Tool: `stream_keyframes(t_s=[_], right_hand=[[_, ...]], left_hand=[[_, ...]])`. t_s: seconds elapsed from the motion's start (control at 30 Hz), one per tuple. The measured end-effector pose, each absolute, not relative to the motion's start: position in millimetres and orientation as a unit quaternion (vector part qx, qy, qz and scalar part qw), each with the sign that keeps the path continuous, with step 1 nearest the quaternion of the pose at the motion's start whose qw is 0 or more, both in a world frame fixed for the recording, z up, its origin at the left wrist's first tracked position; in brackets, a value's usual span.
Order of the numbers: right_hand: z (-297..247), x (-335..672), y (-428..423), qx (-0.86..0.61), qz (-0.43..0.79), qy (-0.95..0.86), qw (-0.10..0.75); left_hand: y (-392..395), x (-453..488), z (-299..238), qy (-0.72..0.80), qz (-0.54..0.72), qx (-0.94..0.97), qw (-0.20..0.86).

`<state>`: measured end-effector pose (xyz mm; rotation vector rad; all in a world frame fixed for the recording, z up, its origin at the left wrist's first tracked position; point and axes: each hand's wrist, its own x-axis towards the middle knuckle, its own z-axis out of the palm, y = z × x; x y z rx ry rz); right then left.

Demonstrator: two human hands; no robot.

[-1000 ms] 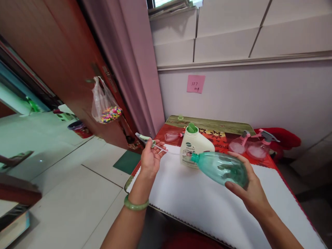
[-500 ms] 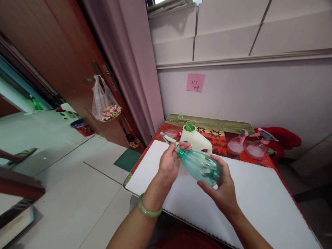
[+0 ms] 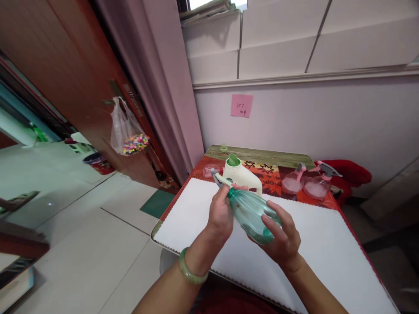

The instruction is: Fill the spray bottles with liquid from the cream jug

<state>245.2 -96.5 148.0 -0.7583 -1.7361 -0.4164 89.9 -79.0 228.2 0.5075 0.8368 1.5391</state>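
Tilted over the white mat is a clear green spray bottle, its spray head pointing up and left. My left hand is closed around the neck and spray head. Round the wide base, my right hand grips the bottle with bent fingers. Just behind stands a cream jug with a green spout in its open mouth. The bottle covers part of the jug's lower front.
Two spray bottles with pink liquid stand at the table's back right, and another clear pink one lies behind the mat. A small green cap sits at the back edge. A bag of colourful bits hangs from the door handle.
My right hand has shifted its grip on the bottle's base, its fingers now lying across the upper side. My left hand has closed more around the neck. The view has shifted slightly.
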Motion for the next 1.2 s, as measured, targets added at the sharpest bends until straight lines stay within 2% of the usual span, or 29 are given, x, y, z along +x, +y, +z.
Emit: stream_keyframes(t_s=[0.07,0.1,0.17,0.2,0.3,0.37,0.43,0.5,0.57,0.63,0.7,0.73,0.77,0.8,0.87,0.93,1.0,1.1,1.2], right_hand=[[153,237,-100,-0.359,-0.113,-0.71,0.595],[157,233,-103,-0.395,-0.034,-0.684,0.612],[171,224,-110,-0.46,0.216,-0.594,0.623],[180,222,-112,-0.472,0.365,-0.53,0.602],[203,221,-117,-0.428,0.725,-0.319,0.434],[211,222,-119,-0.376,0.841,-0.232,0.313],[208,220,-123,-0.332,0.878,-0.226,0.26],[194,214,-126,-0.327,0.831,-0.309,0.327],[175,208,-127,-0.363,0.661,-0.458,0.47],[157,204,-124,-0.386,0.4,-0.606,0.569],[146,203,-118,-0.383,0.198,-0.689,0.582],[146,203,-115,-0.387,0.158,-0.698,0.581],[147,203,-113,-0.396,0.169,-0.69,0.582],[152,203,-111,-0.407,0.229,-0.664,0.585],[165,202,-110,-0.413,0.45,-0.558,0.561],[178,199,-111,-0.386,0.69,-0.399,0.465],[186,197,-112,-0.342,0.849,-0.232,0.328],[183,193,-111,-0.25,0.944,-0.085,0.197],[170,186,-111,-0.19,0.961,-0.064,0.188]], left_hand=[[-81,90,229,0.351,0.673,0.237,0.607],[-81,90,228,0.34,0.676,0.248,0.605],[-82,86,227,0.315,0.684,0.282,0.595],[-82,84,227,0.303,0.687,0.302,0.587],[-82,77,224,0.265,0.68,0.354,0.585],[-82,73,223,0.237,0.666,0.376,0.599],[-80,69,223,0.22,0.668,0.381,0.6],[-79,67,223,0.226,0.689,0.37,0.58],[-77,66,223,0.249,0.71,0.363,0.55],[-76,64,223,0.272,0.719,0.364,0.526],[-76,62,223,0.288,0.715,0.364,0.523],[-76,60,223,0.293,0.71,0.362,0.529],[-76,58,222,0.297,0.701,0.363,0.537],[-77,56,222,0.298,0.692,0.366,0.546],[-78,50,222,0.289,0.679,0.372,0.562],[-80,44,222,0.274,0.674,0.38,0.571],[-82,37,224,0.265,0.668,0.393,0.573],[-83,29,225,0.26,0.655,0.415,0.575],[-87,23,221,0.273,0.651,0.414,0.575]])
